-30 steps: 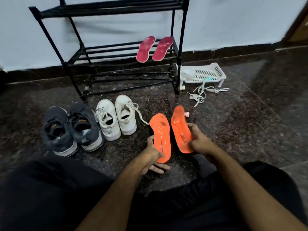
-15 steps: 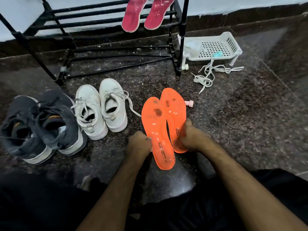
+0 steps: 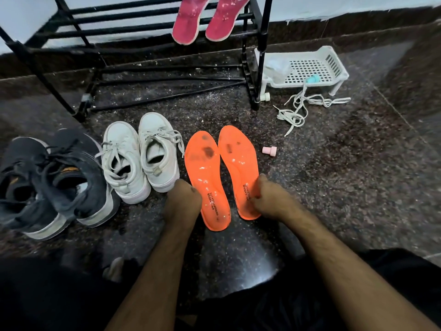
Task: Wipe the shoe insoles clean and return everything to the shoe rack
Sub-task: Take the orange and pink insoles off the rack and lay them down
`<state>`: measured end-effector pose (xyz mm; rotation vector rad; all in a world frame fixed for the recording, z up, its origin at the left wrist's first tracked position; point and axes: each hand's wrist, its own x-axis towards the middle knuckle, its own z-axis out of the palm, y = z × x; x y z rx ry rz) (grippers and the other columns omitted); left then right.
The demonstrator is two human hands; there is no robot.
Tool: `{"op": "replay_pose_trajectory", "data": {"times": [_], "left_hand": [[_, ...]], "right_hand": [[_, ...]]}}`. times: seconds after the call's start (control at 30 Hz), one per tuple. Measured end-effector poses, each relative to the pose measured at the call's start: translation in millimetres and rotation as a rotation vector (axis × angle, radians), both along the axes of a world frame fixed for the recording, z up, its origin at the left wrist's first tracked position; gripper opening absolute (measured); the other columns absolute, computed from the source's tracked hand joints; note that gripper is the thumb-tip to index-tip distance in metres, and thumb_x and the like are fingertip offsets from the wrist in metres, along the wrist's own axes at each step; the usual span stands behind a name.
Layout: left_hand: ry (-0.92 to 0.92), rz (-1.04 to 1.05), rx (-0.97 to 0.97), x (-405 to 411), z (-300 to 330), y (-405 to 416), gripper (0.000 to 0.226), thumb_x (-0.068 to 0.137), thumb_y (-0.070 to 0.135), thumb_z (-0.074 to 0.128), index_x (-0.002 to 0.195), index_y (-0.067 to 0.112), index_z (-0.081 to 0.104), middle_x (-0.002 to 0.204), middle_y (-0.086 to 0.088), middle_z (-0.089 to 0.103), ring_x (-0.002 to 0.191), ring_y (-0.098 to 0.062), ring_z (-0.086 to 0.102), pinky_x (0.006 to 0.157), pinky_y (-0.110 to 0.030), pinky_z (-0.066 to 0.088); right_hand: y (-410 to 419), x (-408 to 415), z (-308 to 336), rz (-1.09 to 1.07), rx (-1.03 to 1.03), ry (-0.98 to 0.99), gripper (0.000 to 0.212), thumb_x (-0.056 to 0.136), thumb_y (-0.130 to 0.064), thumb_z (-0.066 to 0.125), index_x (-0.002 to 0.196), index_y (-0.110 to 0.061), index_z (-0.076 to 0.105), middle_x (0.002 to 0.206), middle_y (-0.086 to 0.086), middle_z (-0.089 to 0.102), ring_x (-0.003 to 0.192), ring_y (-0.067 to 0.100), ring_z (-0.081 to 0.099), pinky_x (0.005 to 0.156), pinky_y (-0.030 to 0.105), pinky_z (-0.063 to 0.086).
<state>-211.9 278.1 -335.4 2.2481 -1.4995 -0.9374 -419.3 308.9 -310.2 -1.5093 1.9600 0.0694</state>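
Two orange insoles lie side by side on the dark floor, the left insole (image 3: 204, 173) and the right insole (image 3: 238, 163), both with dark stains near the toes. My left hand (image 3: 182, 201) has curled fingers gripping the left insole's outer edge near the heel. My right hand (image 3: 268, 201) grips the heel part of the right insole, thumb on top. A pair of pink insoles (image 3: 188, 22) rests on a shelf of the black shoe rack (image 3: 133, 27). White sneakers (image 3: 143, 158) and dark sneakers (image 3: 55, 177) stand on the floor to the left.
A white perforated basket (image 3: 334, 65) sits right of the rack, holding a small teal item (image 3: 312, 79). Loose white laces (image 3: 298, 108) trail from it. A small pink cap (image 3: 269, 150) lies right of the orange insoles. My dark-trousered legs fill the bottom.
The orange insoles went from raised and overlapping to lying flat and apart on the floor. My view tilted down and closer to the floor.
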Motion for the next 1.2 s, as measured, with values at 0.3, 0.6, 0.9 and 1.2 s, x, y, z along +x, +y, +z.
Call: {"op": "replay_pose_trajectory", "data": {"times": [0.3, 0.6, 0.9, 1.2], "left_hand": [[-0.034, -0.165, -0.25, -26.3, 21.2, 17.5, 0.04, 0.096, 0.03, 0.059, 0.126, 0.01, 0.041, 0.115, -0.018, 0.063, 0.105, -0.041, 0.061, 0.083, -0.048, 0.051], [0.17, -0.18, -0.407, -37.3, 57.8, -4.9, 0.05, 0.094, 0.026, 0.062, 0.135, 0.013, 0.038, 0.1, -0.01, 0.066, 0.093, -0.032, 0.064, 0.08, -0.045, 0.052], [0.259, -0.168, -0.529, -40.3, 121.6, -103.3, 0.049, 0.094, 0.025, 0.062, 0.137, 0.012, 0.042, 0.086, 0.0, 0.065, 0.089, -0.028, 0.065, 0.081, -0.042, 0.052], [-0.061, -0.159, -0.98, -21.9, 181.5, -227.3, 0.036, 0.093, 0.02, 0.066, 0.125, 0.006, 0.058, 0.123, -0.018, 0.046, 0.112, -0.033, 0.051, 0.096, -0.039, 0.043]], "right_hand": [[11.9, 3.9, 15.6, 0.008, -0.309, 0.124, 0.035, 0.095, -0.03, 0.053, 0.122, -0.008, 0.051, 0.124, 0.016, 0.049, 0.105, 0.038, 0.063, 0.085, 0.045, 0.052], [-0.9, 20.2, 46.6, -0.124, -0.506, -0.04, 0.039, 0.094, -0.05, 0.053, 0.122, -0.025, 0.062, 0.117, 0.005, 0.063, 0.104, 0.031, 0.065, 0.086, 0.045, 0.054], [-108.3, 36.0, 122.7, -0.082, -0.675, 0.001, 0.03, 0.095, -0.047, 0.053, 0.109, -0.022, 0.062, 0.111, 0.007, 0.062, 0.104, 0.032, 0.063, 0.082, 0.04, 0.052], [-241.4, 31.2, 166.5, -0.124, -1.088, -0.001, 0.042, 0.104, -0.044, 0.036, 0.14, -0.022, 0.041, 0.123, 0.013, 0.049, 0.107, 0.029, 0.056, 0.084, 0.039, 0.05]]}}
